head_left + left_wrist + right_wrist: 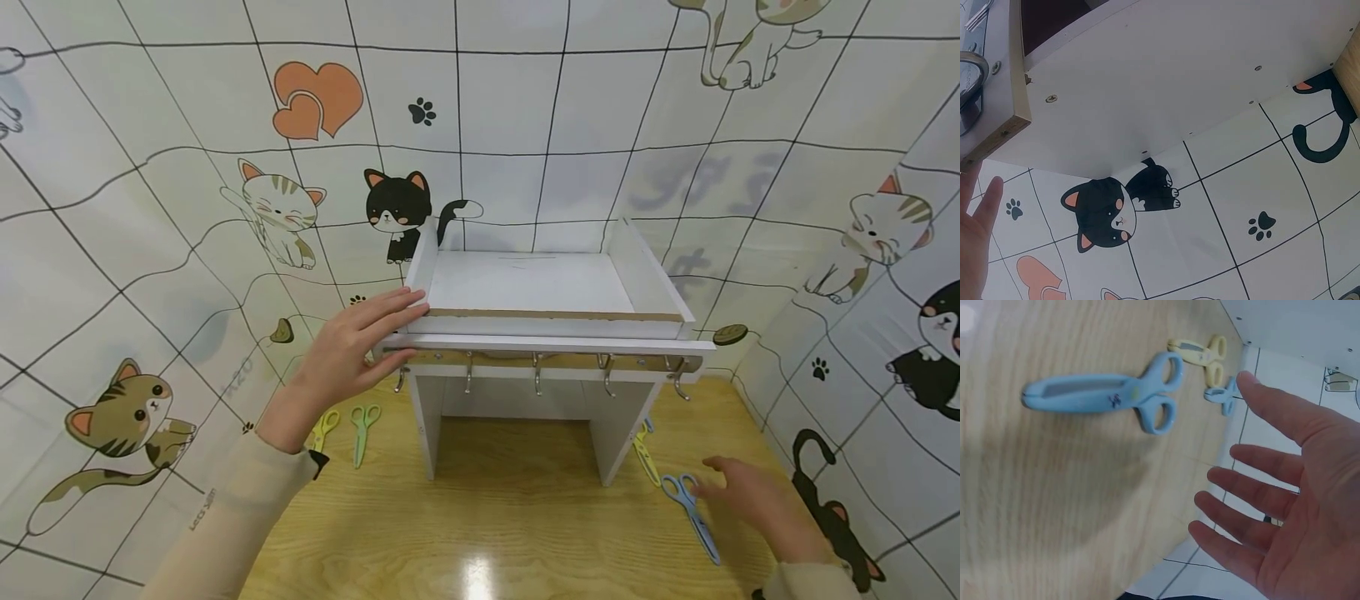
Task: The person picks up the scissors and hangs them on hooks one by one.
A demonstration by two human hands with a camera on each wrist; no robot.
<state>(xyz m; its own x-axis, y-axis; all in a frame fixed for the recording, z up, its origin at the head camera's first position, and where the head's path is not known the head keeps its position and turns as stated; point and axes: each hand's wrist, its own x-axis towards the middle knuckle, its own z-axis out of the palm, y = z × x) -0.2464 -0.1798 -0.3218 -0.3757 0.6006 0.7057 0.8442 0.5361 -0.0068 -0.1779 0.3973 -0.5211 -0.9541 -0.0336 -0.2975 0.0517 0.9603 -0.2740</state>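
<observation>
A white shelf rack with a row of metal hooks along its front stands on the wooden table. My left hand rests with fairly straight fingers against the rack's left front corner; in the left wrist view only its fingertips show, close under the hook board. Over the table at the right hangs my right hand, fingers spread and nothing in them. Just left of it lies a pair of blue scissors, whose handles point toward the rack in the head view. The right wrist view shows these blue scissors apart from the fingers.
Yellow scissors and another blue pair lie by the rack's right leg. At its left are green scissors and yellow scissors. White walls with cat drawings enclose the table behind and at both sides.
</observation>
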